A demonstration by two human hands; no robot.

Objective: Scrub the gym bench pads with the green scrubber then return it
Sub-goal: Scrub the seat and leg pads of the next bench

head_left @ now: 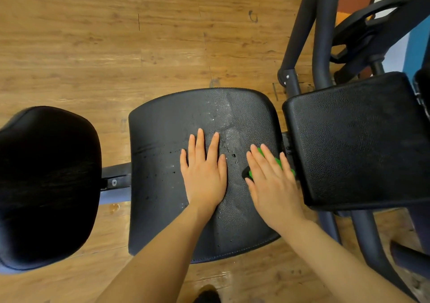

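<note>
Now the right hand [274, 181] presses flat, fingers spread, on the green scrubber [278, 162]; left hand [204, 174] braces, spread, on the wet middle pad [162, 163] — either palm could skid.

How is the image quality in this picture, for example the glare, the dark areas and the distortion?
Head view: sharp overall; pale glare streaks the wet middle pad and the wood floor; the left pad is so dark that its texture is lost; wide-angle distortion bends the frame tubes; the right hand hides most of the green scrubber.
</note>
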